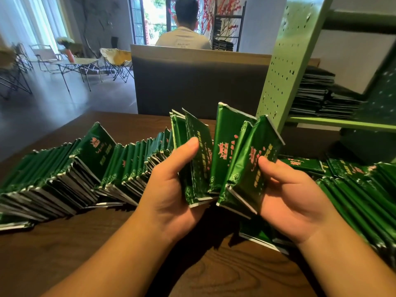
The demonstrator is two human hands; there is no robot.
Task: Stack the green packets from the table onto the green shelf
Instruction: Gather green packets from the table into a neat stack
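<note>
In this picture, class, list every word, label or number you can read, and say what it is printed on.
Held packets: red emblem and yellowish characters, too blurred to read.
Packets on the table: same print, unreadable.
Seated person's shirt back: small dark lettering, too small to read.
Green shelf: no text.
Nothing here reads clearly.

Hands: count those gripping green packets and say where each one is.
2. The left hand grips a bunch of packets at centre; the right hand grips another fanned bunch beside it, above the table. The seated person's hands are hidden.
</note>
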